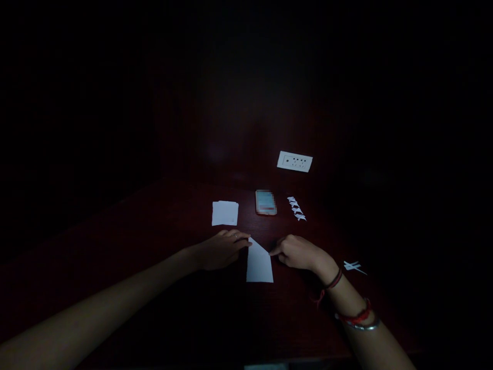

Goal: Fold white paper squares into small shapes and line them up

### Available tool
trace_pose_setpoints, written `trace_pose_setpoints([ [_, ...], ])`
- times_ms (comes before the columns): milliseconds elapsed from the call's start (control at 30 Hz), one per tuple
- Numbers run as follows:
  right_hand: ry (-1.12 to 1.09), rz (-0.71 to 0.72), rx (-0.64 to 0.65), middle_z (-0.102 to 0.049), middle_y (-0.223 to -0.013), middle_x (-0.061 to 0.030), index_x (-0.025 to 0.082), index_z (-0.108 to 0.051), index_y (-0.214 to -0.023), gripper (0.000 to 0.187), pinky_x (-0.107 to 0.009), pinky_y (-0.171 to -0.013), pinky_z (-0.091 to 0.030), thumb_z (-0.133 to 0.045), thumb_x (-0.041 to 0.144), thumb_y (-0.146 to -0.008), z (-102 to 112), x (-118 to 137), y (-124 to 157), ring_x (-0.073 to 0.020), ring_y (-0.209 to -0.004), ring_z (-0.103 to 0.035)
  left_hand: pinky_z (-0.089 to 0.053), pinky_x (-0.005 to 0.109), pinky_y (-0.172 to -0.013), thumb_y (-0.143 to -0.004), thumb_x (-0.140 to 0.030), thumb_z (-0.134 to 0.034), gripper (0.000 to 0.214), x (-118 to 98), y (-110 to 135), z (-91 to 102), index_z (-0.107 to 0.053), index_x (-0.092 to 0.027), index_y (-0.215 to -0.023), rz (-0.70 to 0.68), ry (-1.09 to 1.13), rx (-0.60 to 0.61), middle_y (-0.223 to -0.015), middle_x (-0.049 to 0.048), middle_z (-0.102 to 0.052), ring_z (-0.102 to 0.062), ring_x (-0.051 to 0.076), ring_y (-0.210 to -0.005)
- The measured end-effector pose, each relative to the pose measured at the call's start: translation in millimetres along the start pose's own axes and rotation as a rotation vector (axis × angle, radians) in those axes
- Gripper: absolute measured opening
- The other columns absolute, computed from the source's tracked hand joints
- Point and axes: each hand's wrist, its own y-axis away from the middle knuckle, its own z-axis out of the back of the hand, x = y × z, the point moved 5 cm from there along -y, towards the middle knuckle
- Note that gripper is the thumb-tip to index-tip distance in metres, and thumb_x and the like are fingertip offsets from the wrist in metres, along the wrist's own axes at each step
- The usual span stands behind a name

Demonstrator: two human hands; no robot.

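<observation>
A white sheet of paper (259, 264) lies in front of me on the dark red table, its top edge slanting down to the right as if a corner is folded over. My left hand (221, 250) is at its upper left corner, with thumb and forefinger tips closed on the edge. At the upper right edge, my right hand (296, 252) has its fingers curled and the forefinger and thumb tips at the paper. What lies under the fingertips is hidden.
A stack of white square papers (225, 213) lies behind my left hand. Beyond the sheet are a phone (265, 202) with a lit screen and a row of small folded paper pieces (296, 209). Thin paper strips (352, 265) lie at right. A socket plate (295, 161) is on the back panel.
</observation>
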Motion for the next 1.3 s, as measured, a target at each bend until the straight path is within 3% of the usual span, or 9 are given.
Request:
trace_pose_setpoints([
  [100, 0.043, 0.057, -0.016, -0.061, -0.082, -0.0038, 0.021, -0.063, -0.086, 0.025, -0.023, -0.064, -0.036, -0.044, 0.010, -0.074, 5, 3, 1, -0.0139, -0.074, -0.054, -0.030, 0.034, -0.086, -0.078, -0.014, -0.042, 0.039, -1, 1, 1.1, -0.038, -0.020, -0.116, 0.011, -0.013, -0.017, -0.121, 0.0069, -0.037, -0.035, 0.023, -0.108],
  [233, 0.064, 0.004, -0.129, -0.056, -0.087, -0.0049, 0.019, -0.057, -0.097, 0.026, -0.024, -0.069, -0.036, -0.040, 0.014, -0.079, 12, 2, 1, -0.0135, -0.077, -0.051, -0.031, 0.034, -0.083, -0.078, -0.015, -0.043, 0.037, -10, -1, 5.1, -0.041, -0.019, -0.114, 0.000, -0.086, -0.041, -0.114, 0.0090, -0.042, -0.039, 0.023, -0.102],
  [400, 0.017, -0.016, -0.214, -0.050, -0.088, -0.0051, 0.017, -0.054, -0.097, 0.021, -0.028, -0.075, -0.034, -0.040, 0.022, -0.082, 2, 2, -6, -0.0139, -0.081, -0.047, -0.033, 0.033, -0.078, -0.082, -0.023, -0.042, 0.025, -20, -6, 5.6, -0.047, -0.018, -0.105, -0.025, -0.109, -0.079, -0.100, 0.0083, -0.046, -0.045, 0.021, -0.088],
  [533, -0.091, -0.017, -0.207, -0.044, -0.091, -0.0055, 0.017, -0.053, -0.092, 0.021, -0.030, -0.076, -0.035, -0.049, 0.031, -0.077, -11, 1, -13, -0.0164, -0.089, -0.042, -0.034, 0.028, -0.076, -0.083, -0.023, -0.042, 0.016, -14, -12, 2.6, -0.049, -0.019, -0.097, 0.079, 0.083, -0.134, -0.094, 0.0029, -0.048, -0.046, 0.016, -0.084],
  [733, -0.187, -0.074, -0.236, -0.039, -0.096, -0.0052, 0.016, -0.052, -0.081, 0.010, -0.032, -0.077, -0.034, -0.050, 0.025, -0.076, -16, 1, -16, -0.0166, -0.092, -0.039, -0.036, 0.024, -0.072, -0.077, -0.022, -0.050, 0.009, -1, -16, -2.5, -0.052, -0.018, -0.084, 0.241, 0.316, -0.217, -0.088, 0.0002, -0.046, -0.045, 0.014, -0.084],
  [900, -0.226, -0.120, -0.221, -0.037, -0.101, -0.0059, 0.018, -0.050, -0.091, 0.017, -0.034, -0.078, -0.033, -0.052, 0.025, -0.075, -19, 1, -18, -0.0180, -0.096, -0.037, -0.037, 0.026, -0.072, -0.074, -0.024, -0.052, 0.011, 5, -17, -7.8, -0.052, -0.018, -0.083, 0.314, 0.363, -0.247, -0.088, 0.0010, -0.045, -0.044, 0.015, -0.083],
  [1100, -0.311, -0.205, -0.168, -0.040, -0.098, -0.0037, 0.019, -0.051, -0.084, 0.012, -0.037, -0.077, -0.030, -0.054, 0.022, -0.073, -23, -1, -19, -0.0190, -0.096, -0.037, -0.037, 0.026, -0.073, -0.072, -0.023, -0.053, 0.009, 4, -18, -4.2, -0.052, -0.018, -0.079, 0.293, 0.382, -0.251, -0.086, 0.0006, -0.046, -0.045, 0.015, -0.084],
  [1300, -0.311, -0.193, -0.254, -0.043, -0.094, -0.0029, 0.017, -0.051, -0.078, 0.007, -0.034, -0.078, -0.026, -0.055, 0.016, -0.071, -18, 2, -20, -0.0164, -0.093, -0.039, -0.037, 0.027, -0.075, -0.074, -0.020, -0.050, 0.007, 0, -19, -0.9, -0.049, -0.018, -0.080, 0.273, 0.358, -0.272, -0.087, 0.0007, -0.045, -0.044, 0.016, -0.084],
])
